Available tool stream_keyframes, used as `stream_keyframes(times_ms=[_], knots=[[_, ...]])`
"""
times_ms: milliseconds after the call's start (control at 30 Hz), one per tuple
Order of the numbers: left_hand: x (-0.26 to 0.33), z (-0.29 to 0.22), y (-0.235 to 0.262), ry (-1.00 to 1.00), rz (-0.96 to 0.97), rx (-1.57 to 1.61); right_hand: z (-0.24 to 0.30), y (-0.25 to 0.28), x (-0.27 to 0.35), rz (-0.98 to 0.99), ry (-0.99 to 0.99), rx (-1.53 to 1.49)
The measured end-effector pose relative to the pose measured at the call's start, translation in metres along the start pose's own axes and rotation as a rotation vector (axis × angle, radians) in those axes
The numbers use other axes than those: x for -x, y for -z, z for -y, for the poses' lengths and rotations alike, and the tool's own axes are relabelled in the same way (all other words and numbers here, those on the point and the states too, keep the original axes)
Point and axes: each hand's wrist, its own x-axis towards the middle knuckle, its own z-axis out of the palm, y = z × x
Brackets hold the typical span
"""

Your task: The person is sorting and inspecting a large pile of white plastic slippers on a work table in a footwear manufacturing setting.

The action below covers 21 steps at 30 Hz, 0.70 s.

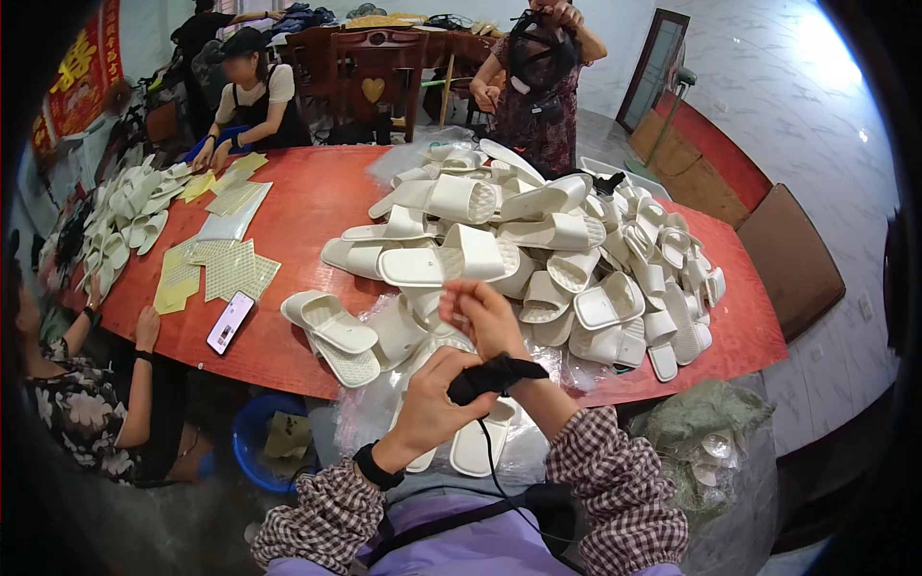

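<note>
My left hand (429, 401) reaches across to my right wrist, its fingers closed on a black strapped device (480, 381) worn there. A thin black cable hangs from that device. My right hand (488, 319) is raised in front of the slippers, empty, fingers loosely bent and apart. Just beyond it, a large heap of white slippers (471, 254) covers the middle and right of the table. A pair of white slippers (336, 331) lies left of my hands. Below my wrists, more white slippers (480, 446) rest on clear plastic at my lap.
The red table (298, 206) also bears yellowish sheets (230, 269), a phone (230, 323) and another slipper pile (134, 206). A blue bucket (252, 461) stands on the floor at left, a green mesh sack (696, 422) at right. Co-workers are at the left and far sides.
</note>
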Motion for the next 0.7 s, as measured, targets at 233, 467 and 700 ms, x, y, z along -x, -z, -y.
stream_keyframes(times_ms=[233,467,700], knots=[[0.027,0.027,-0.005,0.297,0.025,0.173,-0.016,0.016,0.039,0.232,0.210,0.903],[-0.004,0.012,0.012,0.006,0.047,0.044,0.019,-0.017,0.046,-0.072,0.198,-0.112],[0.002,0.025,0.034,-0.043,0.075,0.002,-0.003,-0.015,0.058,-0.019,0.075,-0.274]])
